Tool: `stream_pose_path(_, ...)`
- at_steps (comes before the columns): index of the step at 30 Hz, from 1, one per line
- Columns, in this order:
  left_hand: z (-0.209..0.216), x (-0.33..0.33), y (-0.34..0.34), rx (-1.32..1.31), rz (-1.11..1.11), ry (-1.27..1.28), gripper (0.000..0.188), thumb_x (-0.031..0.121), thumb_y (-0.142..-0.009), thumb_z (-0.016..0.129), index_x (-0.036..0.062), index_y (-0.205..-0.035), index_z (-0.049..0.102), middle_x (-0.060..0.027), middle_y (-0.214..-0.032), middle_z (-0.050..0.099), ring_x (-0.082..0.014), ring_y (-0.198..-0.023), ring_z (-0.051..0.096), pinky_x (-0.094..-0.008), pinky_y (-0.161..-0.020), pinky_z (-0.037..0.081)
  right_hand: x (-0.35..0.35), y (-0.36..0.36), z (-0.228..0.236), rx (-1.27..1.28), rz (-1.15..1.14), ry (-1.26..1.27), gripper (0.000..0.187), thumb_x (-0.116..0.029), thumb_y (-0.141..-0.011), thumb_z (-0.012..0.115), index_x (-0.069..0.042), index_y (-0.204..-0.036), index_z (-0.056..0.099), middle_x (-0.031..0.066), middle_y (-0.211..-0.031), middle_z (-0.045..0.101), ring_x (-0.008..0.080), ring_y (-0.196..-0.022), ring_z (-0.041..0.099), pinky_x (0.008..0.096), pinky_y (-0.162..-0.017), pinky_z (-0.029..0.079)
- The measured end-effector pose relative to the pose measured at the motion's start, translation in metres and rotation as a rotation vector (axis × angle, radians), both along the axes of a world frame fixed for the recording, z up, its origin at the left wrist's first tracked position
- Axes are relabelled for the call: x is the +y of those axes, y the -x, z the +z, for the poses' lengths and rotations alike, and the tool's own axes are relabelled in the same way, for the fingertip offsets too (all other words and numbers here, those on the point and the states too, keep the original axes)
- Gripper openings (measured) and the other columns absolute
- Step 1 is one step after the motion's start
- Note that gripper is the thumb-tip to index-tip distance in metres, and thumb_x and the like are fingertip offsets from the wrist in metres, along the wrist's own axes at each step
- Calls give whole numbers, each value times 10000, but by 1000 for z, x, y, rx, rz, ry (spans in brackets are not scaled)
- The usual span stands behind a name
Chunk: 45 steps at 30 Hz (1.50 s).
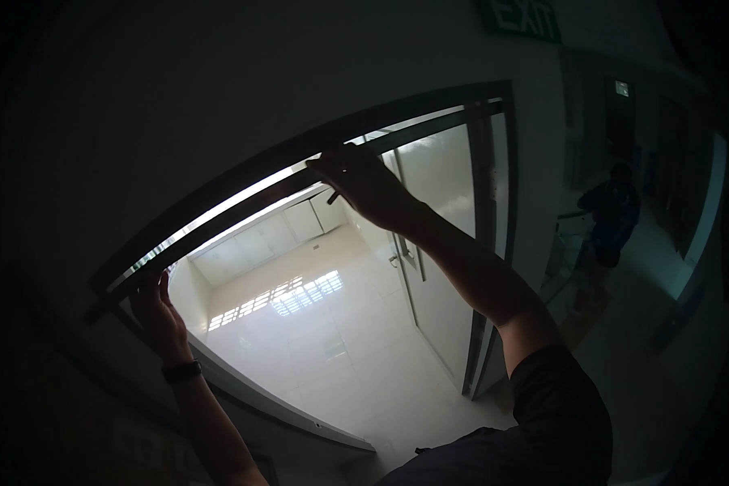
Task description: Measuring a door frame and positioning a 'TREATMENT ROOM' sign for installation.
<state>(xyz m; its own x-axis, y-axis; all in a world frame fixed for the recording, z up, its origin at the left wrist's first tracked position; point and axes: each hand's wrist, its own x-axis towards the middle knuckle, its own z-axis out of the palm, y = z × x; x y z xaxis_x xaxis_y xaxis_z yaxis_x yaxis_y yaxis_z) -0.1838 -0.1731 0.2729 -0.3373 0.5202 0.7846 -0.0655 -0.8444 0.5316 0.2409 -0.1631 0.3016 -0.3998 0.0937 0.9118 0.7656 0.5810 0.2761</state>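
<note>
A long dark bar (235, 215) runs on a slant across the upper part of a doorway, a bright gap between it and the top of the dark door frame (429, 101). Near the bar's left end my left hand (157, 314), with a dark band on the wrist, reaches up and closes on it from below. My right hand (368, 185) is raised higher and grips the bar around its middle. A small dark stub (332, 198) shows under the right fingers; I cannot make out what it is. Dim light hides the fingertips of both hands.
Inside the doorway a pale door (437, 211) with a handle stands swung inward. Beyond lies a bright tiled room with white cabinets (259, 239). A green sign (522, 18) hangs above right. Another person (611, 215) stands in the dim corridor to the right.
</note>
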Motion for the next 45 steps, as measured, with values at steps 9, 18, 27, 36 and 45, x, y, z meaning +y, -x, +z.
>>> stream_pose_path(9,7,18,-47,-143,-244,-105,95,7,-951,592,33,-1041,582,-110,-1015,662,-219,-979,688,-398,-857,609,-5,-12,-20,44,-167,-201,441,-42,-901,677,-137,-1318,568,110,-1180,564,310,-1134,554,416,-934,499)
stream_pose_path(18,5,23,-55,-210,-193,-143,95,45,-930,658,34,-942,565,-82,-904,645,-195,-849,714,-361,-823,620,15,-8,-37,238,-207,-226,345,-84,-952,632,-122,-1294,601,149,-1243,502,284,-1090,589,320,-690,609)
stream_pose_path(27,8,24,-67,-260,-234,-174,111,48,-936,645,18,-912,541,-97,-860,634,-195,-792,707,-336,-802,618,31,-63,-82,1074,223,163,356,-360,-988,612,-49,-1161,606,67,-1102,634,117,-827,531,251,-745,423)
stream_pose_path(36,6,24,-65,-270,-245,-181,208,57,-910,672,16,-1013,496,-80,-908,588,-197,-795,702,-329,-767,626,48,-109,-58,1146,1220,637,345,-239,-1001,601,-11,-1254,543,56,-1142,634,89,-724,408,244,-682,374)
stream_pose_path(45,5,24,-62,-277,-282,-190,269,2,-900,650,15,-1085,455,-82,-977,537,-205,-859,693,-341,-755,638,42,-95,-41,1040,1364,675,528,-189,-1012,577,58,-1443,400,-31,-804,484,63,-717,408,242,-669,346)
